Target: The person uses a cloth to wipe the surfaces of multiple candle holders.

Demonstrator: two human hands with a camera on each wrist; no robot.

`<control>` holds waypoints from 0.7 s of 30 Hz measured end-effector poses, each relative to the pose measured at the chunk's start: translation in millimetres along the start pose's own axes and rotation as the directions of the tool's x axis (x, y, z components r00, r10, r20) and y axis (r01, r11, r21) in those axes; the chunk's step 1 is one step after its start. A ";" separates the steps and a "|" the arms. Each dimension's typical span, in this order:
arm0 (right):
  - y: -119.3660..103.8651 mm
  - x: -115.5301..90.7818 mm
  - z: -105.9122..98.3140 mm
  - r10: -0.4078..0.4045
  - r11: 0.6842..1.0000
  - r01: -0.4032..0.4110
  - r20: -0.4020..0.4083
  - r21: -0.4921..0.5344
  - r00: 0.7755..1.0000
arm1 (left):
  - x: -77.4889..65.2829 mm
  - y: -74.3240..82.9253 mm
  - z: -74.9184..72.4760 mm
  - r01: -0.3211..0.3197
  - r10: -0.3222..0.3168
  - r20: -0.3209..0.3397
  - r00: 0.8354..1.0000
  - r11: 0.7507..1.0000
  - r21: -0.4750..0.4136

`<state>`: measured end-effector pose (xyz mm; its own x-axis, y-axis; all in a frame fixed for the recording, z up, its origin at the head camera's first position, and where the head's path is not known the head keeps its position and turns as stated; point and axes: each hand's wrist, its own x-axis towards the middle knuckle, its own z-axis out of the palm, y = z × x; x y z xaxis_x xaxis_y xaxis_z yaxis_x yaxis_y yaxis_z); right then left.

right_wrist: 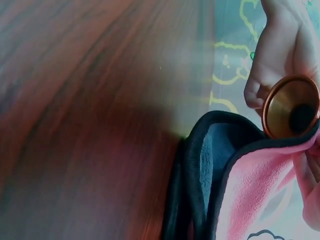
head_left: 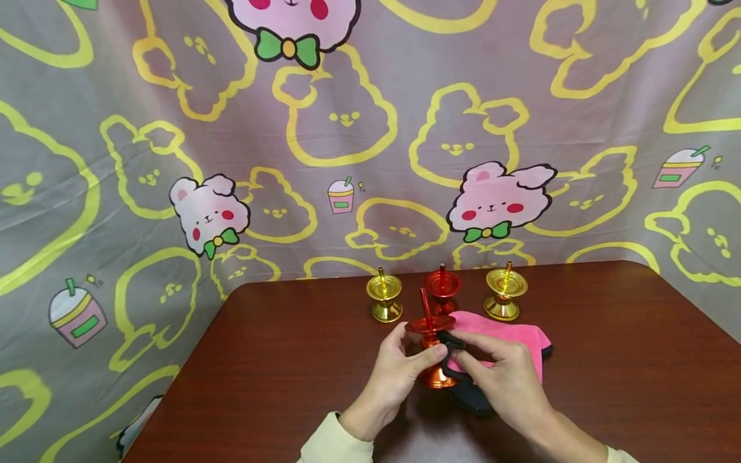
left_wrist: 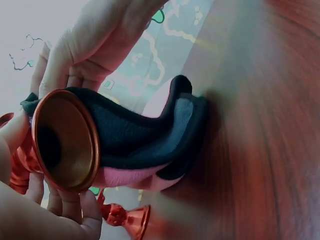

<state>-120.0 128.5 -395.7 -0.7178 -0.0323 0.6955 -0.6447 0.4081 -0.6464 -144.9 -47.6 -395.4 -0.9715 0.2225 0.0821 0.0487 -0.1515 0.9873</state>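
My left hand [head_left: 396, 366] grips a shiny red candle holder [head_left: 438, 376] round its stem, above the table. It has a flared base, a dish and a thin red spike, and its hollow underside [left_wrist: 70, 142] faces the left wrist view. With thumb and fingers my right hand [head_left: 512, 373] pinches a pink cloth [head_left: 503, 331] with black edging and a dark reverse side, pressing a fold against the holder's stem below the dish. The rest of the cloth hangs down to the table under the right hand. Part of the stem is hidden by fingers and cloth.
Along the back of the brown wooden table [head_left: 260, 360] stand a gold candle holder [head_left: 386, 312], a second red one [head_left: 451, 283] partly hidden behind the held one, and another gold one [head_left: 502, 308]. A patterned cartoon curtain [head_left: 370, 161] hangs behind the table.
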 end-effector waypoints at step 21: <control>4.7 -12.4 -31.2 0.045 0.998 -0.042 0.072 -0.037 0.996 | 9.8 5.3 -60.8 -0.027 0.048 -0.178 0.983 0.992 0.123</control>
<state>-106.0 159.3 -397.6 -0.7632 -0.0800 0.6412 -0.6037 0.4422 -0.6634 -168.3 -104.8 -397.7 -0.9938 0.0403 0.1041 0.1025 -0.0382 0.9940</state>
